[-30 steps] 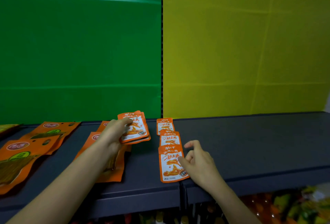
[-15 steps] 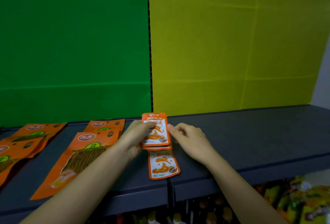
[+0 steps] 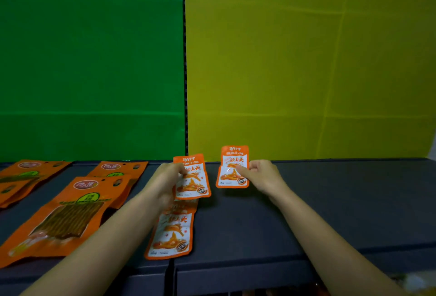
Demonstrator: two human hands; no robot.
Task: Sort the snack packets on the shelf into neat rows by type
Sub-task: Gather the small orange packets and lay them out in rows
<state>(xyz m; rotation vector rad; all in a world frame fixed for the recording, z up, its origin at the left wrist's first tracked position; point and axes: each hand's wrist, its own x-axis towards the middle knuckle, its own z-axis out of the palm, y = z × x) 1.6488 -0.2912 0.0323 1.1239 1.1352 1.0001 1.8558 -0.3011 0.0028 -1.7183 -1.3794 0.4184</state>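
Green [image 3: 89, 64] and yellow [image 3: 306, 64] backing panels stand behind a dark grey shelf [image 3: 342, 201], meeting at a black vertical seam just left of the middle.

At the grip: the right hand [image 3: 262, 175] pinches a single small orange-and-white packet [image 3: 232, 167] at its right edge, thumb across the printed front and the other fingers curled behind. That packet is upright, lifted clear of the shelf, its top edge showing against the yellow panel. The left hand [image 3: 166, 179] is closed on a small packet of the same kind [image 3: 192, 177], gripping it from the left side with the fingers over its upper left corner; it is tilted slightly, and whether more than one packet sits in that grip cannot be told. The two held packets are near each other but apart, with a strip of shelf between them.

Below the left hand's packet, two more small packets lie flat on the shelf in a line running toward the front edge: the nearest one [image 3: 171, 234] shows fully, and it overlaps one behind it [image 3: 182, 206], which is mostly hidden.

Farther left lie the larger orange pouches with clear windows. One big pouch [image 3: 63, 215] lies flat near the front, partly under the left forearm, and another [image 3: 116, 168] lies behind it toward the green panel. At the far left edge more of these pouches [image 3: 21, 177] overlap one another.
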